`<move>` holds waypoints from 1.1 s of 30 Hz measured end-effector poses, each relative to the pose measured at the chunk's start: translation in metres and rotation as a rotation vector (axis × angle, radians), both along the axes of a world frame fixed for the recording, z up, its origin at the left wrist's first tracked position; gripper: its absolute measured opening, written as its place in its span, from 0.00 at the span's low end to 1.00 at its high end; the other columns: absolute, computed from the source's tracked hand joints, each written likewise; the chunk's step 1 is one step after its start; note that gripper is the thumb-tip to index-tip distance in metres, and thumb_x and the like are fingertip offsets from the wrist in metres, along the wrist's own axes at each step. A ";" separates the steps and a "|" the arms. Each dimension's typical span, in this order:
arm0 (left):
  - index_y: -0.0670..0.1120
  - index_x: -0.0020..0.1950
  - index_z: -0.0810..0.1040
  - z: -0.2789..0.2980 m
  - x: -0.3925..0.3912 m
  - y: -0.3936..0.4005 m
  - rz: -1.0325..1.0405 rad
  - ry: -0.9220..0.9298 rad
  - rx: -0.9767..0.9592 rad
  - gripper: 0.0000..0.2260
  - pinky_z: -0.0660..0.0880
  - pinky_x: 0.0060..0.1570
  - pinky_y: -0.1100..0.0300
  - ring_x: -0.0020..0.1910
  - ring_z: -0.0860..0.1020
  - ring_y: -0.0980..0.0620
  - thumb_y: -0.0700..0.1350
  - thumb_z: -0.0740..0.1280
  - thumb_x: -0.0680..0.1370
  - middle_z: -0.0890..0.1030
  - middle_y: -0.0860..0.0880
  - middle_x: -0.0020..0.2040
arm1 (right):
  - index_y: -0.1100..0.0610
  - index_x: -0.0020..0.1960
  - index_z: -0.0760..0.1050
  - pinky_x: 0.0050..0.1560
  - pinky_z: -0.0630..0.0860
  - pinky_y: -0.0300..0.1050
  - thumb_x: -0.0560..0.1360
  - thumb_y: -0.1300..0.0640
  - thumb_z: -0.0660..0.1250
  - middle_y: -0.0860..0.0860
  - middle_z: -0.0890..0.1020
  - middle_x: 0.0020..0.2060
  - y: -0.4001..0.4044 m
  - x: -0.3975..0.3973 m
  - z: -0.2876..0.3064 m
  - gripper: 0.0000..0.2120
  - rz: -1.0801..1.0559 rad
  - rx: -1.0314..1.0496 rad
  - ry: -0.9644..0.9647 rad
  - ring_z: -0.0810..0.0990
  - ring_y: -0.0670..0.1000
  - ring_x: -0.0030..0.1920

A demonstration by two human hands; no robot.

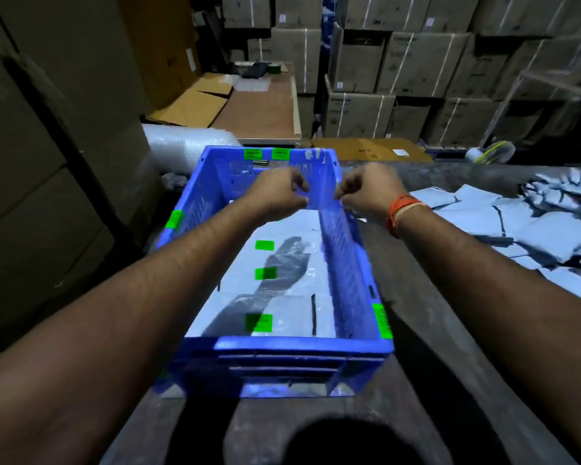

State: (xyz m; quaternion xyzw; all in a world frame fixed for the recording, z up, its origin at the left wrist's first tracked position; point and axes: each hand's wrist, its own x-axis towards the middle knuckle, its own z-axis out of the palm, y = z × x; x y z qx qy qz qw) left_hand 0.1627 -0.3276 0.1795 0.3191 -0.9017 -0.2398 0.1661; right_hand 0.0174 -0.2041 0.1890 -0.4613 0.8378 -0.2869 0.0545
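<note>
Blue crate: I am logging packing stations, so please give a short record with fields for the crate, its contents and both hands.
crate: blue crate on the grey table, green labels on its rim
contents: flat pale mailer bags with green stickers
left hand: over the crate's far end, fingers curled, any grasp too blurred to tell
right hand: close beside it, fingers curled, orange band on the wrist
beside: loose pile of mailers on the table, to the right
background: stacked cartons

Blue slotted crate [282, 345], white packets [302, 229] inside
</note>
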 end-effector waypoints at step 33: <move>0.54 0.72 0.69 -0.158 -0.331 0.164 0.093 -0.241 -0.113 0.30 0.72 0.64 0.47 0.69 0.65 0.41 0.38 0.70 0.71 0.68 0.47 0.71 | 0.52 0.69 0.71 0.60 0.69 0.57 0.71 0.61 0.70 0.57 0.68 0.72 0.180 -0.370 -0.150 0.27 0.133 0.310 0.475 0.63 0.60 0.73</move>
